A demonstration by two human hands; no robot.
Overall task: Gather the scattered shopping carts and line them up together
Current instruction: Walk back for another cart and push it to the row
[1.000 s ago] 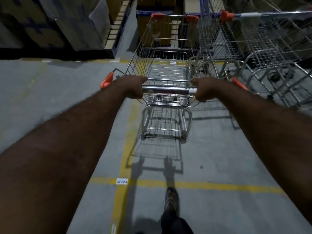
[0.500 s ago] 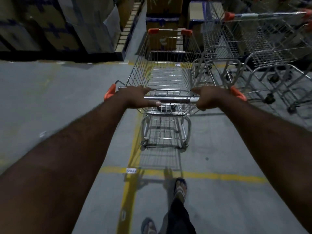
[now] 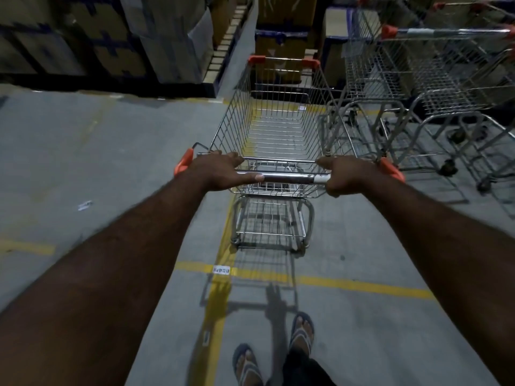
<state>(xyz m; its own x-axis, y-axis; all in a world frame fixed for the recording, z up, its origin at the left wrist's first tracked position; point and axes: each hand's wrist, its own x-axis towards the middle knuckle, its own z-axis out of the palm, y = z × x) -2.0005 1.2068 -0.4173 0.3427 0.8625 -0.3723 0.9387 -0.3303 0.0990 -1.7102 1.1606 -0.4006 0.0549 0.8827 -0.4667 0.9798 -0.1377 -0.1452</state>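
An empty wire shopping cart with orange corner caps stands straight ahead of me on the grey floor. My left hand rests on the left end of its chrome handle bar, fingers loosely curled over it. My right hand grips the bar's right end. To the right, a group of other wire carts stands close together, their frames and wheels right beside my cart's right side.
Stacked cardboard boxes on pallets fill the left back. More boxes stand directly beyond the cart. Yellow floor lines cross under me. A white label sticks to the floor. My sandalled feet show below.
The cart and both hands have drawn back from the boxes and sit lower in view. My left fingers have loosened over the bar. My feet have stepped into sight.
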